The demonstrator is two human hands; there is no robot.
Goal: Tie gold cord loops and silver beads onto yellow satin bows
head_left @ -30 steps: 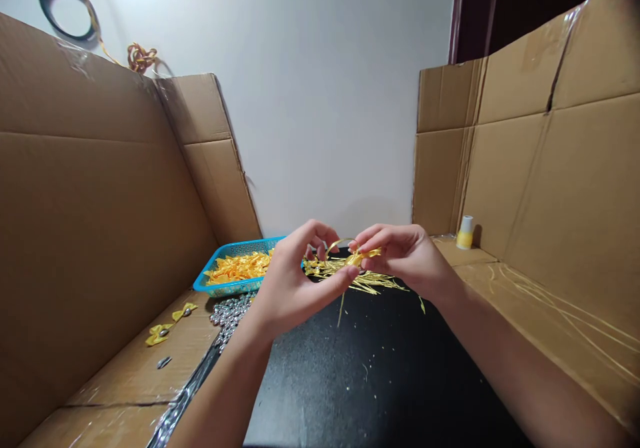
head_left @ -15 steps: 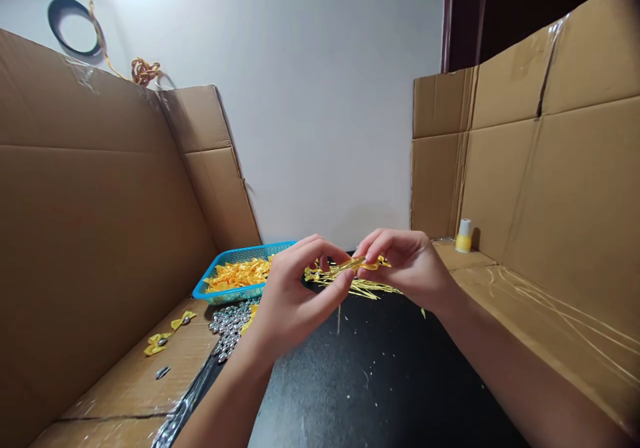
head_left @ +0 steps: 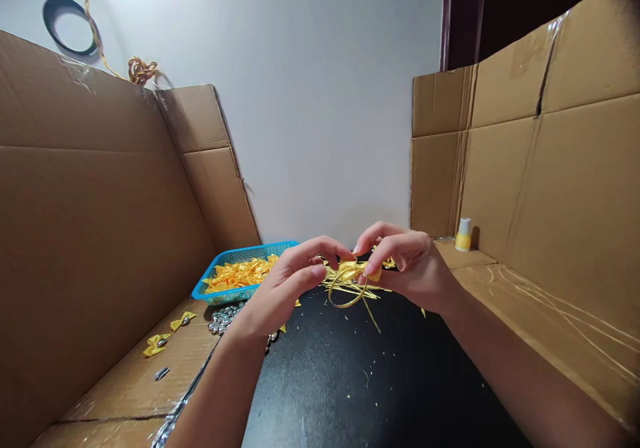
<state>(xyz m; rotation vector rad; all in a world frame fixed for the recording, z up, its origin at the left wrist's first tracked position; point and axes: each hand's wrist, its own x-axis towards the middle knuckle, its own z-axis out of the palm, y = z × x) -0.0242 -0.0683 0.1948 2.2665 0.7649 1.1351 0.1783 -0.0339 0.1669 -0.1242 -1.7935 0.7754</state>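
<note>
Brown cardboard panels (head_left: 565,188) flanking a smooth black tabletop (head_left: 335,388), silvery oval beads (head_left: 225,319) and a rectangular blue plastic basket (head_left: 223,296) of shiny yellow-orange bows (head_left: 240,275) show a makeshift craft workspace.

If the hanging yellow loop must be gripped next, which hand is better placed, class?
Probably the left hand: its thumb is off the yellow bow and near the yellow loop, while the right hand is holding the bow.

Two hands (head_left: 285,288) (head_left: 415,268), one held bow (head_left: 347,271) — two bows (head_left: 154,349) (head_left: 179,324) on cardboard (head_left: 120,378) — one basket (head_left: 220,297).
</note>
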